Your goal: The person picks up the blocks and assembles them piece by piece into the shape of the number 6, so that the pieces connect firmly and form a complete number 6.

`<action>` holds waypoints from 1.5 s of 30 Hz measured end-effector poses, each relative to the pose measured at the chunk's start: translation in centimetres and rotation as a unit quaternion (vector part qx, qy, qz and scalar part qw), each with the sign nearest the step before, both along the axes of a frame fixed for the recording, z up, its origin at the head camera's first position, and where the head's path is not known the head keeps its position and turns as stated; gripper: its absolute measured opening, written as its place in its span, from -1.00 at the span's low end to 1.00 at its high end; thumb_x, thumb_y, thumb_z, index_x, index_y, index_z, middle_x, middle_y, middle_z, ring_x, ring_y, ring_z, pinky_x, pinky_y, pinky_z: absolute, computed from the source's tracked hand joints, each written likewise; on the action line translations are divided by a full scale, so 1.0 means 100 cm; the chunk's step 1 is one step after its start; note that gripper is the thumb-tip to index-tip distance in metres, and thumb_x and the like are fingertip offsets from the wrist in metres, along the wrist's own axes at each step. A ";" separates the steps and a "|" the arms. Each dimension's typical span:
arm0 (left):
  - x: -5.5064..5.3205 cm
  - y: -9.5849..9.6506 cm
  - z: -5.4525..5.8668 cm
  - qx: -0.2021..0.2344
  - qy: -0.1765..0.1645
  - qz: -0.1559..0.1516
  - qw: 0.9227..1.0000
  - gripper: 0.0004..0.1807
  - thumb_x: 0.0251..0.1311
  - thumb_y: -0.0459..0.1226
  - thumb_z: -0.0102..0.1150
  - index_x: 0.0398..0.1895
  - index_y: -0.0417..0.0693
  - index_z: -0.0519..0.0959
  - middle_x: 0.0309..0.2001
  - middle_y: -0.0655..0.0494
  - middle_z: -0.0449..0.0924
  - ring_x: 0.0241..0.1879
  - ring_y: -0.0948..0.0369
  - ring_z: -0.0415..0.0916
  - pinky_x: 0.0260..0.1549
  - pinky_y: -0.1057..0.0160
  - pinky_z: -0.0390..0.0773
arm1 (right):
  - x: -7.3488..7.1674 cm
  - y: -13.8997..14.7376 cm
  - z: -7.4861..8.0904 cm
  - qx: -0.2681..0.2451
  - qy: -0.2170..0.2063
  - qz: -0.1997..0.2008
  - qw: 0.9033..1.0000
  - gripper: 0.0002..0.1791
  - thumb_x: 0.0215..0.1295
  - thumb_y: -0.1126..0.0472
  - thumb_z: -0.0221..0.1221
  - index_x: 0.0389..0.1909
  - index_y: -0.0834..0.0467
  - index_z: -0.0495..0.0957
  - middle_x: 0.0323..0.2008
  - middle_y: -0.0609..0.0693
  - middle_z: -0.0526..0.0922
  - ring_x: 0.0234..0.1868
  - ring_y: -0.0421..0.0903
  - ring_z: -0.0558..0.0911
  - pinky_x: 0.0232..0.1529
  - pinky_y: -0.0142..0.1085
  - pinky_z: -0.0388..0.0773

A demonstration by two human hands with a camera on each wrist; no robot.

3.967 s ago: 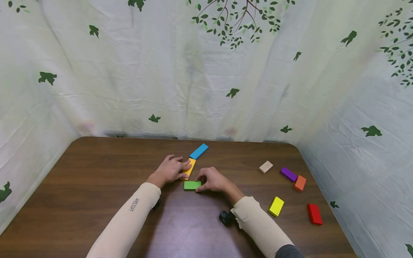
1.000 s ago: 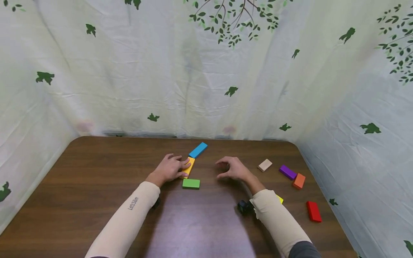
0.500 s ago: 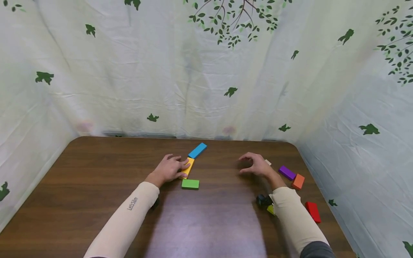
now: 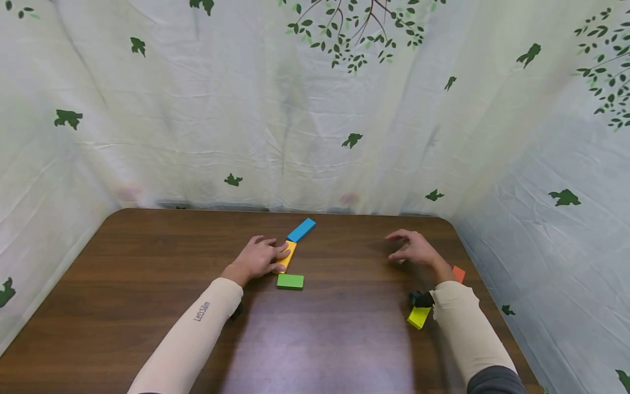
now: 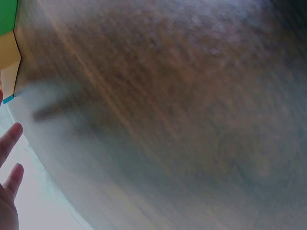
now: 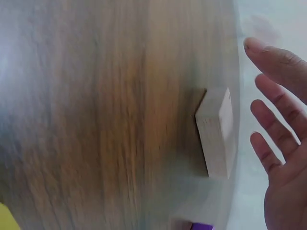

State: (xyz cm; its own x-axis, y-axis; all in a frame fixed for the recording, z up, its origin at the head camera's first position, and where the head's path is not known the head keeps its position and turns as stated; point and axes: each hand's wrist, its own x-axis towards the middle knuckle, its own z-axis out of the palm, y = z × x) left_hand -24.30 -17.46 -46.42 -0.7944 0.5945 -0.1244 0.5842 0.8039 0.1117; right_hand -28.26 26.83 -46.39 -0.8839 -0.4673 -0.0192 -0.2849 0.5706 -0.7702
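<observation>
Lying nearest, yellow block (image 4: 418, 318) sits by R wrist cam (image 4: 420, 299); low-riding R sleeve (image 4: 467, 323) could catch & shove it. Green block (image 4: 290, 282) next, at near end of amber block (image 4: 287, 260), contact unclear. Orange block (image 4: 459, 273) peeks past R wrist, purple block (image 6: 202, 226) mostly hidden; a sleeve sweep might drag either. L hand (image 4: 258, 257) rests on amber block, fingers loosely spread, thumb + another finger across top, no firm grip seen; if it slips or lifts sloppily, amber prob. skews & nudges green. R hand (image 4: 415, 249) is by natural-wood block (image 6: 216, 134), fingers parted, holding nothing, apart from it per R wrist view; an off-angle pinch could spin or flick it. Farthest, blue block (image 4: 301, 230) is at amber's far end; a push along the line would likely shift it too.
</observation>
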 end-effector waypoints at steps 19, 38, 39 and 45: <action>-0.001 -0.001 -0.002 0.002 0.010 -0.004 1.000 -0.39 0.25 0.05 0.13 0.32 0.02 0.43 0.34 0.06 0.36 0.31 -0.15 0.28 0.25 -0.24 0.13 | -0.001 0.023 -0.008 0.042 -0.007 -0.046 0.998 -0.36 -0.02 0.25 0.47 0.15 0.27 0.52 0.12 0.24 0.53 0.04 0.15 0.44 -0.01 -0.11 0.42; 0.000 0.000 -0.004 0.010 -0.003 0.010 1.000 -0.39 0.24 0.04 0.13 0.33 0.03 0.41 0.35 0.07 0.34 0.32 -0.14 0.26 0.27 -0.23 0.08 | -0.002 0.024 -0.014 0.041 -0.030 -0.017 0.999 -0.48 0.01 0.48 0.36 0.07 0.35 0.53 0.07 0.31 0.53 -0.06 0.09 0.46 -0.09 -0.21 0.44; 0.000 0.000 -0.004 0.009 -0.001 0.010 1.000 -0.39 0.24 0.04 0.14 0.33 0.03 0.41 0.35 0.07 0.34 0.32 -0.14 0.26 0.27 -0.23 0.08 | -0.002 0.024 -0.015 0.044 -0.024 -0.016 0.999 -0.50 0.01 0.48 0.35 0.06 0.34 0.54 0.06 0.30 0.54 -0.06 0.08 0.46 -0.08 -0.20 0.43; 0.000 0.000 -0.002 0.004 -0.003 0.010 1.000 -0.38 0.24 0.05 0.13 0.33 0.03 0.41 0.36 0.08 0.34 0.32 -0.13 0.26 0.27 -0.23 0.08 | -0.002 0.023 -0.016 0.062 0.005 0.002 0.998 -0.60 0.01 0.49 0.34 -0.04 0.33 0.61 -0.03 0.27 0.59 -0.10 0.07 0.49 -0.11 -0.18 0.45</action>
State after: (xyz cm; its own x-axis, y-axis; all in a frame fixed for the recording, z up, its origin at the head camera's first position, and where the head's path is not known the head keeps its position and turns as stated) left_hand -24.25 -17.48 -46.65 -0.8051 0.5801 -0.1241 0.5678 0.8141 0.1219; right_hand -28.46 29.17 -47.99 -0.8827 -0.4650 -0.0675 -0.2951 0.6604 -0.6905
